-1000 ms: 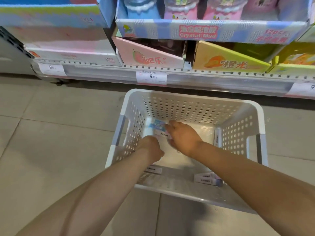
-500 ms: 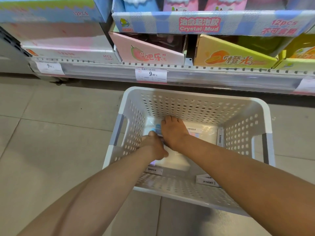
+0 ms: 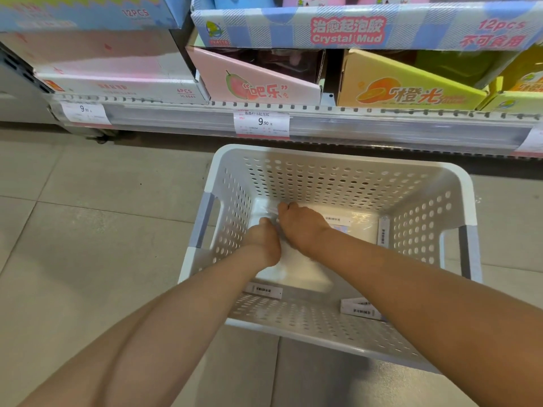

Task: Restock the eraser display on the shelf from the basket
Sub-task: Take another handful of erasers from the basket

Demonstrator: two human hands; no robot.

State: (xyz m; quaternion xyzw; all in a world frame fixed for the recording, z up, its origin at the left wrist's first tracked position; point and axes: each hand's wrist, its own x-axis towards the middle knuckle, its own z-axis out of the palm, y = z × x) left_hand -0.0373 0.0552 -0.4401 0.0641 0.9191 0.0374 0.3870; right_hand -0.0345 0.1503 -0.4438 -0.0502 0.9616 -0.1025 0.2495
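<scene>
A white perforated basket (image 3: 338, 156) stands on the floor below the shelf (image 3: 396, 124). Both my hands reach into its far left corner. My right hand (image 3: 302, 227) curls its fingers over a clear-wrapped eraser pack (image 3: 264, 209) lying there. My left hand (image 3: 264, 245) is closed against the same pack from the near side, its fingers hidden. Loose white erasers with barcodes lie in the basket: one by the near wall (image 3: 264, 290), one at the near right (image 3: 360, 309), one upright against the right wall (image 3: 383, 235).
On the shelf stand a pink display box (image 3: 255, 83), an orange-yellow box (image 3: 405, 89) and a blue checked Crystal Mud box (image 3: 346, 30). A 9.90 price tag (image 3: 261, 123) hangs on the shelf rail. Tiled floor (image 3: 88, 230) lies left of the basket.
Both hands have moved toward the basket's far left corner. The blue-labelled pack that showed between them is now covered by the hands. My view has shifted closer to the basket.
</scene>
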